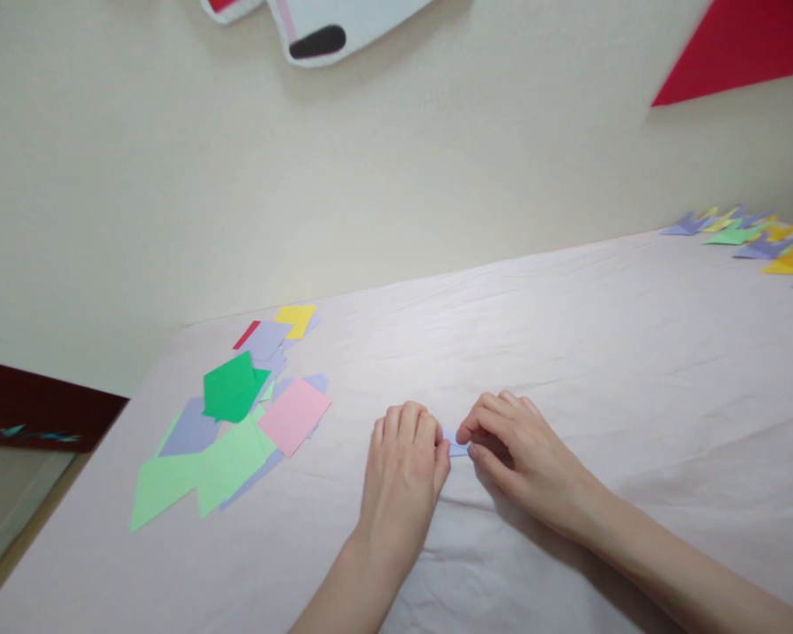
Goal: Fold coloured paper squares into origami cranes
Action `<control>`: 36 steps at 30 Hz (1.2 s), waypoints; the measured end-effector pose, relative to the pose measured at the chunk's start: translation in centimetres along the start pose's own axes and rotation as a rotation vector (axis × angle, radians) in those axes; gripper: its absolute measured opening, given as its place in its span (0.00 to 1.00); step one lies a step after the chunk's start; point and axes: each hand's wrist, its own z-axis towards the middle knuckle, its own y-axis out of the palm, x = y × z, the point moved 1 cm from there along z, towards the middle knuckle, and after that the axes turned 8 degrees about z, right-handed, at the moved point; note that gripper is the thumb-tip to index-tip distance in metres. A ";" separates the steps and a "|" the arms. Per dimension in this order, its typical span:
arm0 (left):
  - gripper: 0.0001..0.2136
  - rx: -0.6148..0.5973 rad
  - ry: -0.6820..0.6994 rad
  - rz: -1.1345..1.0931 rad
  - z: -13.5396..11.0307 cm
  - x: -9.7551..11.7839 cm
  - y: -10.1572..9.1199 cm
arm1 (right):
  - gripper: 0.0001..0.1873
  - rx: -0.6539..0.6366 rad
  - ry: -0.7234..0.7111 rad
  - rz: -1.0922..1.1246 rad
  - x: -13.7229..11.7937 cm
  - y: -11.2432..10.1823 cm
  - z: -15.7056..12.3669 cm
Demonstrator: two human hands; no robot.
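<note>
A small lavender paper piece (455,445) lies on the pale cloth-covered table (568,352), pressed between both hands. My left hand (403,475) has its fingers curled down onto the paper's left end. My right hand (515,458) pinches its right end with bent fingers. Most of the paper is hidden under the fingers.
A loose pile of coloured paper sheets (238,423) (green, pink, lavender, yellow, red) lies to the left. Several folded paper pieces (759,238) sit at the far right by the wall. The table's left edge (72,493) drops to the floor. Red paper (733,53) hangs on the wall.
</note>
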 end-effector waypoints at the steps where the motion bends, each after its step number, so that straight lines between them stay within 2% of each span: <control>1: 0.06 0.007 -0.002 -0.014 -0.1 0.0 0.0 | 0.11 -0.001 0.002 0.001 0.0 0.0 0.0; 9: 0.06 0.001 0.000 -0.030 -0.1 0.1 0.0 | 0.05 0.055 0.043 -0.050 -0.2 0.8 0.2; 15: 0.06 0.001 -0.008 -0.083 -0.2 0.0 -0.3 | 0.07 0.047 0.066 -0.029 -0.3 0.9 0.2; 29: 0.05 -0.003 -0.064 -0.148 -0.6 0.5 -0.7 | 0.07 0.042 0.044 -0.054 -0.7 1.0 0.2; 36: 0.05 -0.010 -0.071 -0.197 -0.6 0.3 -0.7 | 0.04 0.098 0.080 -0.098 -1.4 1.7 0.3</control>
